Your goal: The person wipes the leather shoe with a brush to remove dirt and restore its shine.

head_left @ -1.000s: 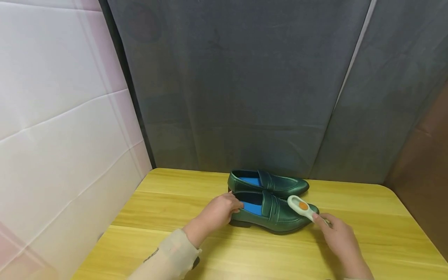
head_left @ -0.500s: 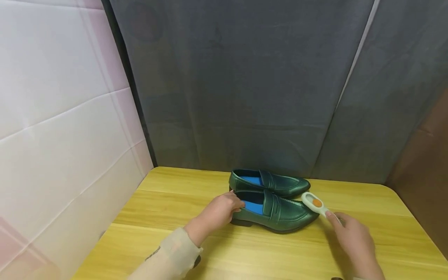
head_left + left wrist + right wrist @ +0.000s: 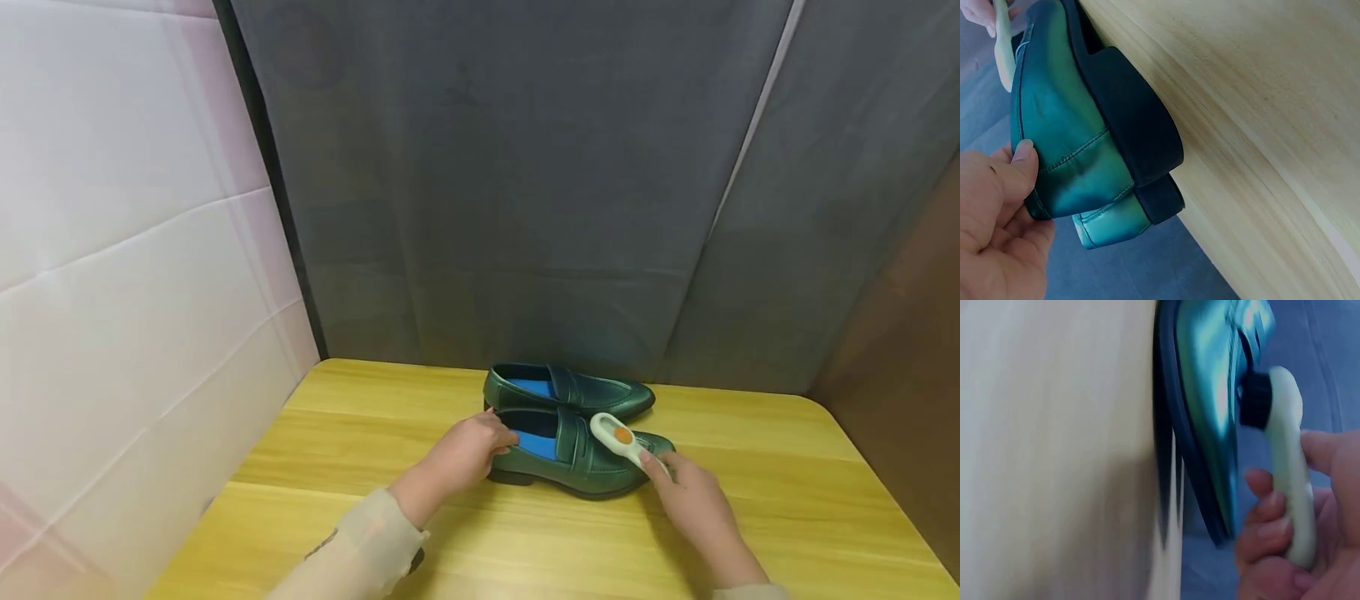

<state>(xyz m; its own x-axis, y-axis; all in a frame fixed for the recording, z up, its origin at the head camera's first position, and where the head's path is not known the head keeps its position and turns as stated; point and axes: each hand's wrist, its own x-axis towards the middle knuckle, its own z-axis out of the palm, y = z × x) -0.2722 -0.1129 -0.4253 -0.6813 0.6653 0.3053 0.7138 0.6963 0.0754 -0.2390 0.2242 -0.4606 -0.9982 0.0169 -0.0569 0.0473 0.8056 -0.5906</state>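
A glossy dark-green leather loafer with a blue insole [image 3: 600,477] stands upright toward the far edge of the yellow wooden table [image 3: 787,475], toe toward the right edge. The left hand [image 3: 467,450] pinches its heel rim. The right hand [image 3: 699,507] grasps a pale-green plastic brush [image 3: 628,448], black bristles [image 3: 1255,400] facing the loafer's front, contact unclear. Alongside, nearer the far edge, stands a matching green loafer [image 3: 611,395].
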